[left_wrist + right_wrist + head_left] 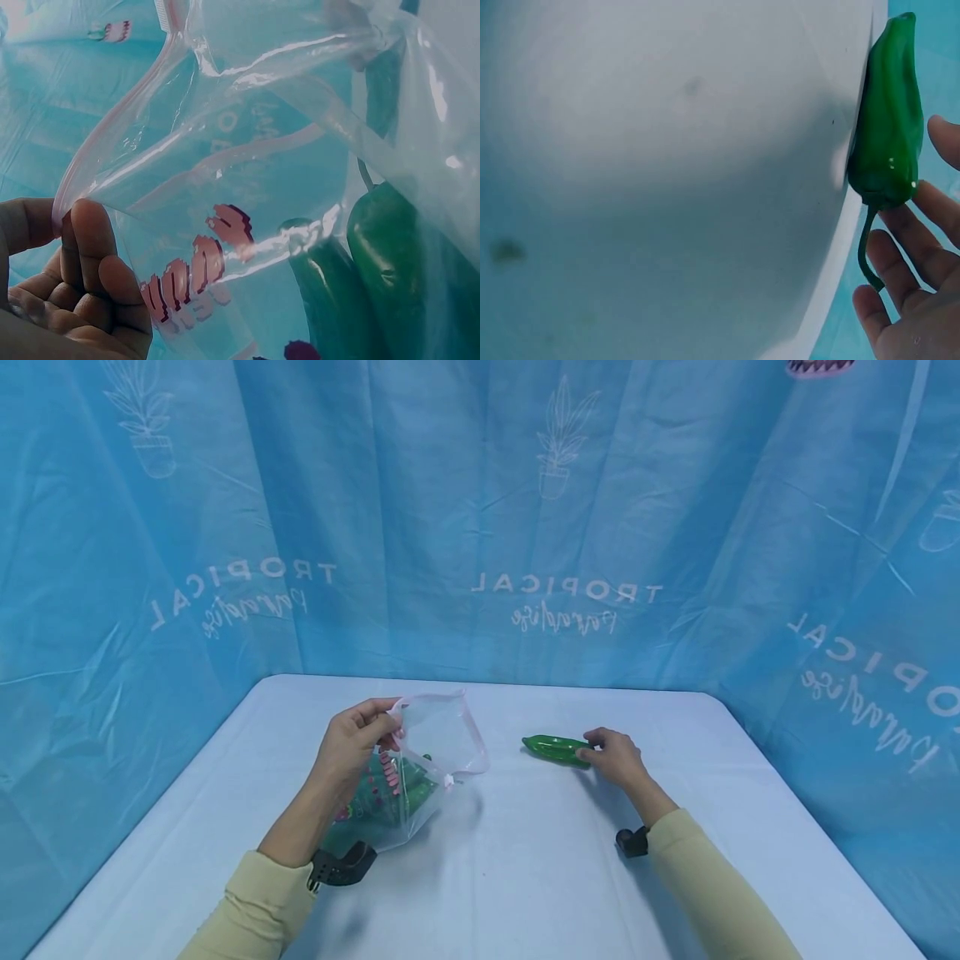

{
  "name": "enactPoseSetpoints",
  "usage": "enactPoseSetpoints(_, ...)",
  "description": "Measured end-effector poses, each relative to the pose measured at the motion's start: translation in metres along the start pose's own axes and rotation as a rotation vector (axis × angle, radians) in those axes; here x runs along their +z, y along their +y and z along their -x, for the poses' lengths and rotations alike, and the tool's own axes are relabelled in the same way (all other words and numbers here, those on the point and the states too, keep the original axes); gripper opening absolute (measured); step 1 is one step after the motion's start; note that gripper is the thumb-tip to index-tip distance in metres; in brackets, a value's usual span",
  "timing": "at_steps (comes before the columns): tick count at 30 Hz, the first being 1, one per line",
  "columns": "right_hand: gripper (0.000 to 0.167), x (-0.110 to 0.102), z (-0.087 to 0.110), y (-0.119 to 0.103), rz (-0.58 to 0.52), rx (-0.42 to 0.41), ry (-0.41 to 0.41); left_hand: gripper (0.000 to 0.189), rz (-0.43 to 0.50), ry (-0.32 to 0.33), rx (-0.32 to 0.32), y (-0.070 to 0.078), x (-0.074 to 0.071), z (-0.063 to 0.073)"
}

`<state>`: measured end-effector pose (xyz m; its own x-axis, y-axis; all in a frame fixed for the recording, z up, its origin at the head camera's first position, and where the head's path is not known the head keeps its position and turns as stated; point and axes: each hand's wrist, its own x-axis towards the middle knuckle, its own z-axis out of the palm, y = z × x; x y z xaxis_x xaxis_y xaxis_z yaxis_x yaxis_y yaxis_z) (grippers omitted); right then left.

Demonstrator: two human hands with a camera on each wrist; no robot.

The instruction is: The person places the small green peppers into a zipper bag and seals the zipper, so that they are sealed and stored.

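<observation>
With thumb and fingers, my left hand (352,739) pinches the pink-edged rim of a clear plastic zip bag (442,731). The bag's mouth gapes toward the right. Inside are green peppers (386,247), seen through the printed film in the left wrist view. On the table to the right lies another long green pepper (551,748), its tip pointing left. My right hand (617,757) is at its stem end. In the right wrist view the fingers are spread by this pepper (891,120) and its thin stem, while the thumb stands apart from it.
A white table (517,868) carries the bag and the loose pepper. Blue printed curtains (480,527) hang behind it and along both sides. Both wrists wear black straps with cameras (341,864).
</observation>
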<state>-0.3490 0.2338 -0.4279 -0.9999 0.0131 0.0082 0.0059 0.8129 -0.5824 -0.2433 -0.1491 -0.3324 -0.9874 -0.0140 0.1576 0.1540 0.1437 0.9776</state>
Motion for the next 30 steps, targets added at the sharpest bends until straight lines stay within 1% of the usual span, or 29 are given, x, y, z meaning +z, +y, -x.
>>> enactPoseSetpoints(10, 0.048, 0.003, -0.002, 0.006, 0.042, 0.019, -0.057, 0.033, -0.006, 0.003, 0.002, 0.000, 0.000, 0.000)
enactPoseSetpoints(18, 0.049, 0.006, -0.002, 0.010, -0.002, 0.057, -0.087, 0.032, 0.011, 0.003, 0.000, -0.001, 0.000, 0.001)
enactPoseSetpoints(24, 0.048, 0.004, 0.004, 0.011, -0.008, 0.025, -0.070, 0.032, 0.014, 0.004, 0.010, -0.001, -0.001, 0.001)
enactPoseSetpoints(30, 0.047, -0.004, 0.012, 0.012, -0.002, -0.015, -0.043, 0.032, 0.007, 0.010, 0.013, 0.000, -0.001, 0.001)
